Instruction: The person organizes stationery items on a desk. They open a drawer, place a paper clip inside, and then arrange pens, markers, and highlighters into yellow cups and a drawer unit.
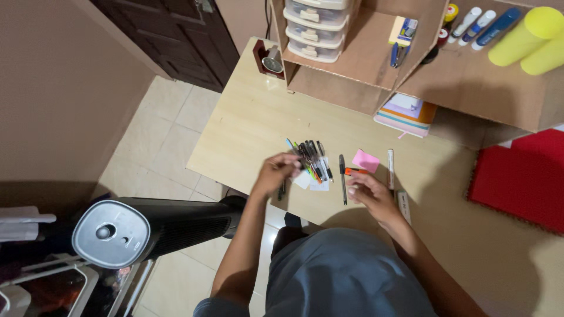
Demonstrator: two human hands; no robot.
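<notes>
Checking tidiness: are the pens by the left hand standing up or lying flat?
Lying flat: the pens are spread on the table, beside the left hand.

Yellow-and-blue pack (pixel 403 30) upright in the cardboard shelf (pixel 364 56)

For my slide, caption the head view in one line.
Left hand grips pens on wooden desk; right hand pinches orange marker.

Pen cluster (pixel 310 158) lies on desk (pixel 247 126), left hand (pixel 276 174) touching its left edge. Single pen (pixel 342 178) lies right of cluster; right hand (pixel 367 191) just right of it. Marker (pixel 390 167) farther right; shelf unit (pixel 358 58) behind
</notes>
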